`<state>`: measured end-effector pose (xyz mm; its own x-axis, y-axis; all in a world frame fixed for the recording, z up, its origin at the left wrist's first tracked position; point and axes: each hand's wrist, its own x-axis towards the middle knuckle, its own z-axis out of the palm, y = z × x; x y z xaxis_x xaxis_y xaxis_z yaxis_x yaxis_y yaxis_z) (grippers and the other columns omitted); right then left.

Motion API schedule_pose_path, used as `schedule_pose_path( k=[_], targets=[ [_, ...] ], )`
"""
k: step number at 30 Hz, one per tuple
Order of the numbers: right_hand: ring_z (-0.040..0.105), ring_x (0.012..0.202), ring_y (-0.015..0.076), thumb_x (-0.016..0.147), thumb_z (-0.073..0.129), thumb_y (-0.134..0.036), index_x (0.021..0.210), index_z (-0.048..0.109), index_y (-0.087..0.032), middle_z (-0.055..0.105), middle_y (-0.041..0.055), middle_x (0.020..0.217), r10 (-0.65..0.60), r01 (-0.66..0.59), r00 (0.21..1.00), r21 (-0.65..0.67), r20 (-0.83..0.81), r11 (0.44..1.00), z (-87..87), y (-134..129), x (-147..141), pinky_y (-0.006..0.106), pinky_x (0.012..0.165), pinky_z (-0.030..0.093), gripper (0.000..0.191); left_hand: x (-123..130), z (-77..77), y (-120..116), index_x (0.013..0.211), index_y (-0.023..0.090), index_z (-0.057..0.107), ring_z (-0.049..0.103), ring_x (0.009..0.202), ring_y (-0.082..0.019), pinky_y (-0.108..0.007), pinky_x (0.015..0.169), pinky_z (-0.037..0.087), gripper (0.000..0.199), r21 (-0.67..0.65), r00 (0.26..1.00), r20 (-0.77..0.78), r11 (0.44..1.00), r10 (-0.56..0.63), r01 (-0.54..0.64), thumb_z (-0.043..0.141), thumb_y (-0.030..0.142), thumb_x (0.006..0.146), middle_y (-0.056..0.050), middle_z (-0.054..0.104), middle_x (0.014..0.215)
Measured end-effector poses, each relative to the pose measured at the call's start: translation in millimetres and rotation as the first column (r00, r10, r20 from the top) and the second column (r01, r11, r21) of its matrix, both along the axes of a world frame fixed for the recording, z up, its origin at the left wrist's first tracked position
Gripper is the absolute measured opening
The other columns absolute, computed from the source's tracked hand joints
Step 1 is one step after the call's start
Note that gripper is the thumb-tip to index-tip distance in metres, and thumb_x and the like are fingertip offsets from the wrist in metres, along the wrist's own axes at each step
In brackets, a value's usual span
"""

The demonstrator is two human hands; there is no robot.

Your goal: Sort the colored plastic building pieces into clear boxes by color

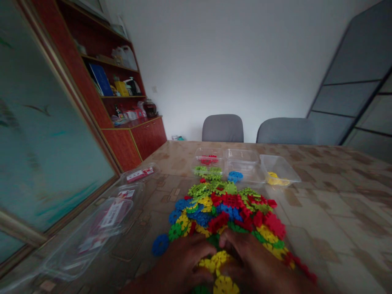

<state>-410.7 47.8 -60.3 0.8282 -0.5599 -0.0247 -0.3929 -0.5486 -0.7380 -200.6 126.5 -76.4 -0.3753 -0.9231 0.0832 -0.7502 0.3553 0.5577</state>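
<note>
We had our left grip (185, 257) and right grip (249, 257) at the near end of a heap (228, 210) of notched pieces on the bench (309, 220), one on either side of some yellow pieces (218, 260). The fingers of both curled inward around these, but blur and the hands themselves hid the contact, so we could not tell whether either was clamped on anything. We judged the pieces to be light, stiff, slightly slick plastic, unlikely to break unless forced at the thin teeth; a pinch across the flat faces near the rim seemed surest. A clear box (292, 171) stood beyond the heap.
</note>
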Motion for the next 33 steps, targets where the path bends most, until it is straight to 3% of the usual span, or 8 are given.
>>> schedule_pose_path(
  k=[3, 5, 10, 14, 18, 24, 29, 33],
  targets=[
    [0.052, 0.067, 0.0117, 0.071, 0.071, -0.004, 0.085, 0.059, -0.017, 0.06, -0.0026, 0.079, -0.005, 0.005, 1.0, -0.045, 0.001, 0.999, 0.4, -0.2, 0.6, 0.021, 0.057, 0.03, 0.022, -0.1, 3.5, 0.3, 0.11, 0.024, 0.065, 0.059, 0.083, -0.019, -0.024, 0.067, 0.039, 0.037, 0.035, 1.0, 0.014, 0.999, 0.021, -0.021, 0.068, 0.05, 0.084, -0.003, 0.064, 0.094],
    [0.05, 0.064, 0.0106, 0.071, 0.071, -0.004, 0.08, 0.059, -0.016, 0.059, -0.0033, 0.075, -0.024, 0.025, 1.0, -0.077, 0.012, 0.997, -0.9, -1.0, 0.0, 0.021, 0.056, 0.029, 0.019, -0.3, 6.6, 1.7, 0.113, 0.025, 0.064, 0.057, 0.08, -0.017, -0.023, 0.066, 0.039, 0.032, 0.083, 0.999, -0.003, 0.995, 0.054, -0.054, 0.071, 0.034, 0.084, -0.002, 0.063, 0.094],
    [0.049, 0.063, 0.0102, 0.072, 0.068, -0.004, 0.082, 0.06, -0.016, 0.059, -0.0032, 0.075, -0.03, 0.035, 0.997, -0.062, 0.076, 0.997, -5.9, -1.0, -0.7, 0.02, 0.055, 0.029, 0.017, -4.0, 10.6, 5.6, 0.123, 0.027, 0.059, 0.054, 0.071, -0.013, -0.02, 0.061, 0.039, 0.054, 0.188, 0.986, -0.097, 0.976, 0.133, -0.113, 0.055, 0.005, 0.074, -0.001, 0.063, 0.093],
    [0.047, 0.061, 0.0104, 0.073, 0.065, -0.007, 0.084, 0.062, -0.014, 0.058, -0.0024, 0.072, -0.018, 0.018, 0.993, -0.003, 0.115, 1.0, -5.3, 1.9, 0.9, 0.021, 0.053, 0.029, 0.013, -8.2, 6.1, 4.6, 0.133, 0.03, 0.051, 0.056, 0.071, -0.012, -0.021, 0.063, 0.041, 0.067, 0.142, 0.964, -0.205, 0.98, 0.169, -0.141, 0.053, 0.003, 0.072, 0.001, 0.064, 0.089],
    [0.044, 0.058, 0.0105, 0.075, 0.063, -0.013, 0.082, 0.061, -0.014, 0.054, -0.0023, 0.067, -0.014, 0.011, 0.99, 0.026, 0.143, 1.0, -5.6, 2.7, 2.7, 0.021, 0.051, 0.028, 0.008, -10.8, -0.8, 2.2, 0.131, 0.031, 0.052, 0.058, 0.074, -0.013, -0.023, 0.066, 0.043, 0.063, 0.088, 0.947, -0.253, 0.979, 0.2, -0.183, 0.057, 0.005, 0.073, 0.002, 0.064, 0.087],
    [0.043, 0.056, 0.009, 0.069, 0.06, -0.009, 0.08, 0.057, -0.015, 0.054, -0.0029, 0.067, -0.028, 0.038, 0.992, -0.082, 0.125, 0.996, -13.4, 1.2, 4.0, 0.02, 0.05, 0.027, 0.012, -10.8, -6.6, 1.9, 0.13, 0.03, 0.05, 0.056, 0.075, -0.013, -0.024, 0.067, 0.045, 0.063, 0.007, 0.945, -0.273, 0.983, 0.179, -0.184, 0.057, 0.003, 0.073, 0.0, 0.06, 0.092],
    [0.051, 0.063, 0.0105, 0.069, 0.056, -0.007, 0.091, 0.062, -0.016, 0.062, 0.0002, 0.08, 0.052, -0.042, 0.995, -0.126, 0.081, 0.991, -7.7, 3.8, 3.6, 0.019, 0.053, 0.03, 0.024, -9.3, -3.5, 2.5, 0.126, 0.03, 0.052, 0.057, 0.078, -0.014, -0.024, 0.069, 0.047, 0.056, 0.047, 0.933, -0.295, 0.978, 0.207, -0.202, 0.056, 0.006, 0.076, 0.001, 0.06, 0.091],
    [0.046, 0.057, 0.0093, 0.066, 0.057, -0.008, 0.082, 0.062, -0.016, 0.056, -0.0022, 0.068, -0.015, 0.02, 0.999, -0.117, 0.045, 0.993, 3.0, 0.9, 2.7, 0.019, 0.049, 0.027, 0.019, -8.6, 5.7, 2.7, 0.122, 0.029, 0.055, 0.059, 0.081, -0.015, -0.025, 0.072, 0.049, 0.044, -0.026, 0.912, -0.335, 0.965, 0.237, -0.26, 0.053, 0.011, 0.082, 0.0, 0.062, 0.091]
  ],
)
